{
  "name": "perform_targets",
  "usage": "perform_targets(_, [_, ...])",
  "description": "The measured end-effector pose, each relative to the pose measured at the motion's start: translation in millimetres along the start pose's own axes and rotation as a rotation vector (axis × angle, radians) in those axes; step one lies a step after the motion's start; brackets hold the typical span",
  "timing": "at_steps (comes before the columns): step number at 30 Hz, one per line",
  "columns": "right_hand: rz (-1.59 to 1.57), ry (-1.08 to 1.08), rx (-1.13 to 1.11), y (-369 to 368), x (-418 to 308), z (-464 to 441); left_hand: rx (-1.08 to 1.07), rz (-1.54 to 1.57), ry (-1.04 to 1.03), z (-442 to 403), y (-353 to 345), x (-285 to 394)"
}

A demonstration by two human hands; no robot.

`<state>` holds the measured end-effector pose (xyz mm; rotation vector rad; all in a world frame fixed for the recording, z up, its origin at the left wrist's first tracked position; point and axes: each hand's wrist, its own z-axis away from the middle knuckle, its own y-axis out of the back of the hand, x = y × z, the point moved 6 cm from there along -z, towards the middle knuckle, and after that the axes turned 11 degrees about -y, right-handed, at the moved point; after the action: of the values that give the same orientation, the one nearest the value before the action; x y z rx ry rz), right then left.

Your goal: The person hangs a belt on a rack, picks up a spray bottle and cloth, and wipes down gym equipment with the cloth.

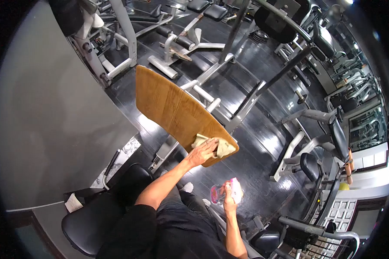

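1. I'm looking over a gym with a dark floor (pixel 259 151); machines (pixel 309 167) stand across the top and right of the frame.
2. A curved wooden board (pixel 173 101) crosses the centre, a cloth (pixel 224 148) on its lower right end.
3. My left hand (pixel 202 153) lies over the cloth, fingers extended; I can't tell whether they grip it.
4. Lower centre, my right hand (pixel 231 196) wraps 1 pink-and-white bottle (pixel 235 185).

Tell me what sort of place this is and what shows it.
Most likely a gym: a grey-framed exercise machine with a black padded seat stands at the right, and more padded equipment stands beyond the wooden board.
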<state>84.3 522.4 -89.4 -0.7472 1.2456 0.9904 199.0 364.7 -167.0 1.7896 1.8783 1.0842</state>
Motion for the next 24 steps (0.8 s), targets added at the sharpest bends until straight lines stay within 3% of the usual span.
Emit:
perform_targets(4, [0.046,0.011,-0.016,-1,2,1,-0.067,0.128,0.193,58,-46,13])
perform_targets(6, [0.007,-0.003,-0.001,2,6,2,0.065,0.312,0.641,88,-71,13])
perform_targets(7, [0.011,-0.005,-0.001,2,8,2,0.067,0.316,0.643,81,-73,22])
perform_targets(10, [-0.008,-0.016,0.003,6,10,3,0.499,0.411,1.266,91,-92,28])
perform_targets(11, [-0.005,-0.019,0.018,7,11,3,0.436,0.459,1.525,101,-114,29])
perform_targets(13, [0.004,-0.021,0.045,9,10,7,0.706,0.571,1.565,109,-136,23])
perform_targets(14, [-0.007,-0.010,0.040,10,6,9,0.755,0.850,1.619,114,-150,21])
perform_targets(15, [-0.020,0.004,0.034,10,3,9,1.004,0.942,1.595,132,-177,11])
perform_targets(17, [0.022,0.009,0.052,16,2,13,1.059,0.864,1.666,144,-180,3])
perform_targets(18, [0.055,0.009,0.064,18,2,14,1.033,0.817,1.807,135,-160,8])
perform_targets(19, [0.056,0.012,0.068,20,2,15,1.227,1.060,1.652,140,-187,-2])
perform_targets(24, [0.048,-0.026,0.113,33,12,19,1.124,1.145,1.824,100,-160,3])
